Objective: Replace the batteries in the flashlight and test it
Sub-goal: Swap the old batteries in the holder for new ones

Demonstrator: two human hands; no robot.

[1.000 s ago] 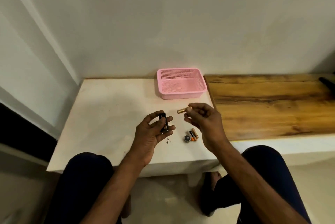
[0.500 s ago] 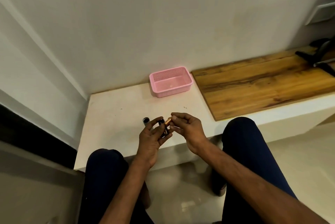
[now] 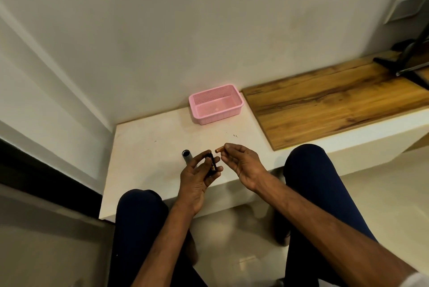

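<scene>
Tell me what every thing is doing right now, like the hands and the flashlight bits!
left hand, holds the black battery holder.
right hand, pinches a copper-coloured battery by one end.
flashlight tube, on the white table, open end showing.
pink basket, upright, looks empty.

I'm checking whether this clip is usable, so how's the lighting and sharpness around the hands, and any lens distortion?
Head view: dim, warm light; the left hand and right hand read dark; the small copper-coloured battery looks soft; the wide-angle lens skews the brown wooden board.
</scene>
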